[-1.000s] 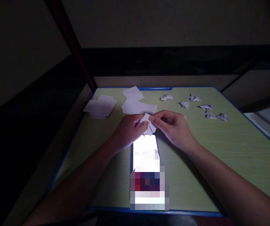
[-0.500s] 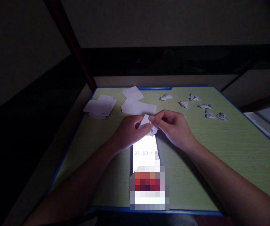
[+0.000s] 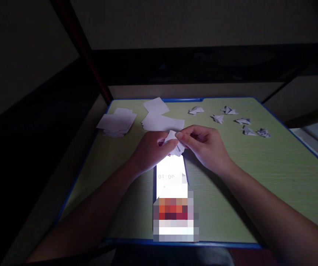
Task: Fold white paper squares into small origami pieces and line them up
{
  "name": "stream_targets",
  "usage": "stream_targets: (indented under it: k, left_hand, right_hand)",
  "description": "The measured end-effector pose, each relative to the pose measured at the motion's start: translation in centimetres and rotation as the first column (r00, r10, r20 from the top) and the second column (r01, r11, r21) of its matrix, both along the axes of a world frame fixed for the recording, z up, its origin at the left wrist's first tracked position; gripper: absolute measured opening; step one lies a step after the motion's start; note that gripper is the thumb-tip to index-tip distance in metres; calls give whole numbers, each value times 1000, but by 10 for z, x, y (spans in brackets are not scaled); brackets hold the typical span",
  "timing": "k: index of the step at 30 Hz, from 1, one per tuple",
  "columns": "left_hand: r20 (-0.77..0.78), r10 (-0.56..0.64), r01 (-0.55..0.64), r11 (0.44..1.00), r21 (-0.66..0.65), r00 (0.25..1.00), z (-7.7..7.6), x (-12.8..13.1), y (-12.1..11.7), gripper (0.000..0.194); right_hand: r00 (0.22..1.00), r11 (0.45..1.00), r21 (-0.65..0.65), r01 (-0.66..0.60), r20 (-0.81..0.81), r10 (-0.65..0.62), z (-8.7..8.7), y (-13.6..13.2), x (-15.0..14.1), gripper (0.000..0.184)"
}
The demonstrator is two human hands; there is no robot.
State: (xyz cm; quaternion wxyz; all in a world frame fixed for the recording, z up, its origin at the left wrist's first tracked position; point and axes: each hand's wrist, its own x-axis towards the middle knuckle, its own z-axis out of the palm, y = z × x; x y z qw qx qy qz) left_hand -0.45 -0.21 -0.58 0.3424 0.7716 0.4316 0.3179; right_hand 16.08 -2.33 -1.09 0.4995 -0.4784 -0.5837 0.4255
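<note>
A small, partly folded white paper piece (image 3: 174, 142) is pinched between both hands above the middle of the green table (image 3: 272, 166). My left hand (image 3: 149, 150) grips its left side with closed fingers. My right hand (image 3: 204, 145) pinches its right side between thumb and forefinger. Just below the hands a lit phone (image 3: 171, 177) lies flat on the table, its screen glowing white with a timer reading.
Flat white paper sheets lie in piles at the back left (image 3: 116, 123) and back middle (image 3: 160, 122). Several small folded paper figures (image 3: 243, 121) are scattered at the back right. The table has a blue rim (image 3: 175, 242). The room around it is dark.
The hands have kept working the paper piece in place, with small finger shifts. The view has tilted slightly, so everything sits a little higher in the frame.
</note>
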Motion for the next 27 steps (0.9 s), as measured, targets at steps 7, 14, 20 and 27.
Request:
stream_targets:
  k: [7,14,20,27]
  left_hand:
    - [43,-1,-2,998,64,999,4,1,-1,35]
    - [3,27,-27,996,85,1000,2,2,-2,35]
    - [-11,29,-28,995,99,1000,3,3,-2,37]
    - [47,29,-32,998,60,998,4,1,-1,36]
  right_hand:
    - [986,992,-92,-88,-151,74,-1,1,-2,21]
    - [985,993,-104,-55,-169,37,0,0,-4,22]
    - [985,995,-85,-56,-167,42,0,-1,-2,21]
    - [979,993,-83,-82,-196,64,-4,0,-3,16]
